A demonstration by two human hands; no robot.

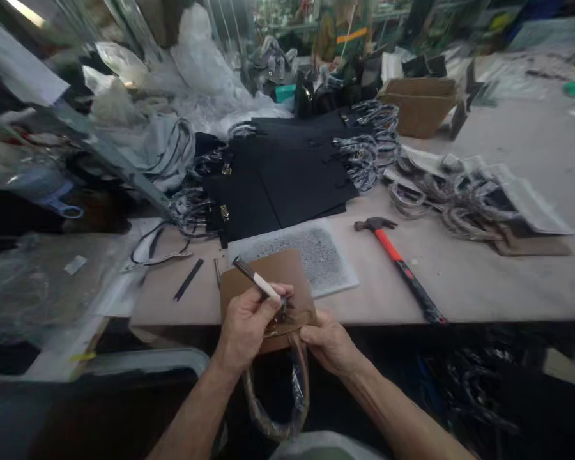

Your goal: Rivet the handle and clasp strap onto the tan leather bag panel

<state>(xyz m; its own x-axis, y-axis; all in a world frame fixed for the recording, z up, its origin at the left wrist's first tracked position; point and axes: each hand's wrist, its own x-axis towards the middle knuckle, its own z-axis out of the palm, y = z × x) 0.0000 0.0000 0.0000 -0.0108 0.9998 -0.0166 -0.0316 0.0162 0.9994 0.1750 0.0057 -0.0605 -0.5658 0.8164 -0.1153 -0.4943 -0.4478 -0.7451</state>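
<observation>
- As a crowded workbench stretches ahead, a person's bare left hand [244, 324] closes thumb and fingers around a slim, rod-shaped dark-and-white tool [264, 285], its dark end slanting up and to the left.
- The bare right hand [334, 345] pinches the lower right corner of a flat brown panel with rounded corners [274, 268], thumb on top.
- The panel lies at the bench's near edge, partly over a pale rectangular slab with a dark-speckled face [323, 252]; a long brown handle loop wrapped in clear plastic [300, 383] hangs from it below the edge.
- What the tool's lower end touches cannot be told, hidden by the left hand's fingers.
- To the right of the slab, a claw hammer with a red-and-black handle [402, 271] rests on the pale bench top [388, 303], well apart from both hands.
- Left of the panel lies a narrow, dark flat strip [188, 280].
- Beyond the slab spread overlapping flat black panels [292, 172], plastic-wrapped handles [364, 160] bunched at their sides.
</observation>
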